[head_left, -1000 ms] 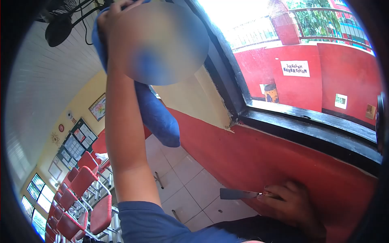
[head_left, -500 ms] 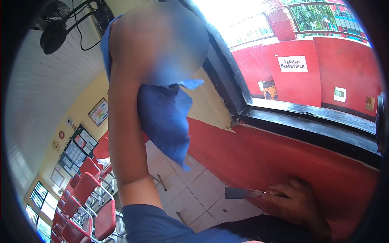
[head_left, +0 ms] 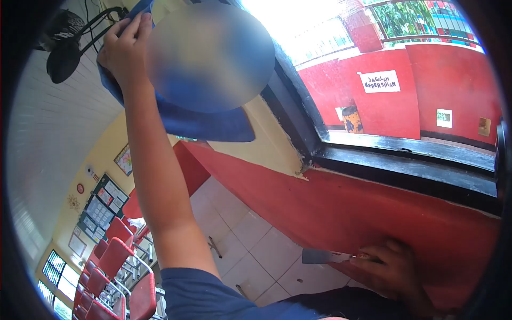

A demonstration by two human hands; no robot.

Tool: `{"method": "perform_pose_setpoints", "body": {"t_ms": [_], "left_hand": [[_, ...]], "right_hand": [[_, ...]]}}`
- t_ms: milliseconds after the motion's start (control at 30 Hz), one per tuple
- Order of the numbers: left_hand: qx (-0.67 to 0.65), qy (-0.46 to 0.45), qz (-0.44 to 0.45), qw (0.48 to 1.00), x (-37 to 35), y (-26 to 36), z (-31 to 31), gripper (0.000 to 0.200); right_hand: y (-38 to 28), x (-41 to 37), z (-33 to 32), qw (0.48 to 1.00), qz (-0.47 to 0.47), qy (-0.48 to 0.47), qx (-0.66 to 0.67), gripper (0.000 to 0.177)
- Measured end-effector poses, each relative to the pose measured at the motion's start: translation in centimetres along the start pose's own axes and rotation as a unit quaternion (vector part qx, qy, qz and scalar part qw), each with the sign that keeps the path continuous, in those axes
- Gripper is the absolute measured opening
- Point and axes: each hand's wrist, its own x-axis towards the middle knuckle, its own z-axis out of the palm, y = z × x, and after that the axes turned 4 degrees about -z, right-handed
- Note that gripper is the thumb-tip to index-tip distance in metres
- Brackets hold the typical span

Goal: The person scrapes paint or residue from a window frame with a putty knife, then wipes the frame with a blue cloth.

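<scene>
My left hand (head_left: 127,50) is raised at the upper left, its fingers closed on a blue cloth (head_left: 210,124). The cloth runs from the hand across to the wall beside the window, and a blurred oval hides its middle. Low at the right, my right hand (head_left: 386,266) grips the handle of a scraper (head_left: 317,256) with a flat, wide grey blade. The blade points left, in front of the red lower wall (head_left: 298,213).
A window with a black frame (head_left: 394,173) opens onto a red outdoor wall with a paper sign (head_left: 380,81). Red chairs (head_left: 114,258) stand in rows at the lower left on a tiled floor (head_left: 248,229). A black fan (head_left: 64,61) hangs at the upper left.
My left hand has come out from behind the blurred oval, moving left with the cloth. The cloth's hanging end has lifted and spread sideways. My right hand and the scraper have barely shifted.
</scene>
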Motion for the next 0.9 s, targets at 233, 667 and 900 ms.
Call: {"method": "perform_pose_setpoints", "body": {"t_ms": [233, 667, 900], "left_hand": [[-0.039, -0.109, 0.181, 0.977, -3.5, 4.8, -0.1, 0.016], [0.011, -0.176, 0.18, 0.968, -3.0, 5.6, 0.1, 0.02], [-0.135, -0.241, 0.054, 0.959, -12.4, 8.1, -11.3, 0.015]], "right_hand": [[-0.2, 0.5, 0.4, 1.0, -0.004, 0.021, -0.01, 0.044], [0.0, 0.0, 1.2, 0.999, -0.002, 0.034, -0.028, 0.043], [0.2, -0.6, 1.1, 1.0, 0.004, 0.008, 0.009, 0.034]]}}
